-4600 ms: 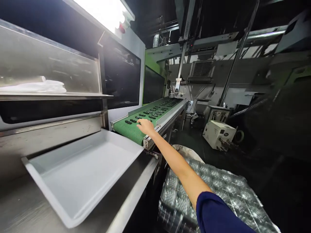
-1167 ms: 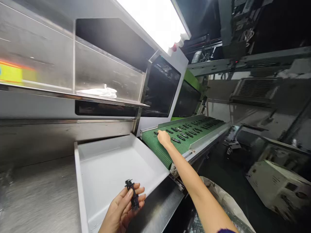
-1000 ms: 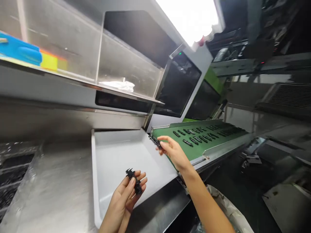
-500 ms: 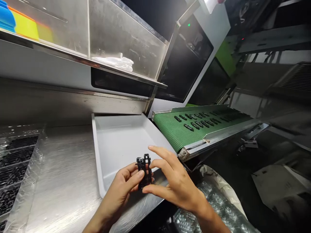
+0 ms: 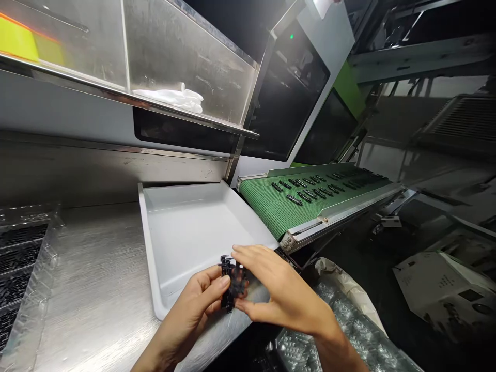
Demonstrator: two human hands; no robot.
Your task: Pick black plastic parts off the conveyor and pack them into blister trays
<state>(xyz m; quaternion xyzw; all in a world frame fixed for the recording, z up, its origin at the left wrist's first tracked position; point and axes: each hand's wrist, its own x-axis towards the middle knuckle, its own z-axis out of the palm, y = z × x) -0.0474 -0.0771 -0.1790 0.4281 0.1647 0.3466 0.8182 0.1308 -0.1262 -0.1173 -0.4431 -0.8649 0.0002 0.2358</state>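
Note:
Just over the near edge of the white tray, my left hand grips black plastic parts between thumb and fingers. My right hand closes round the right side of the parts. Its fingertips are at the upper end and its thumb at the lower end of one blurred black piece. How many pieces are in the hands I cannot tell, as the fingers cover part of them.
A green conveyor belt carries rows of similar black parts to the right of the tray. Clear plastic trays with black parts lie at left. White gloves rest on the metal shelf. Below right is a bag of clear plastic.
My right hand's raised fingers have come down over the black parts and its grasp has narrowed. The right-hand piece has tilted and blurred. The view has shifted slightly to the right.

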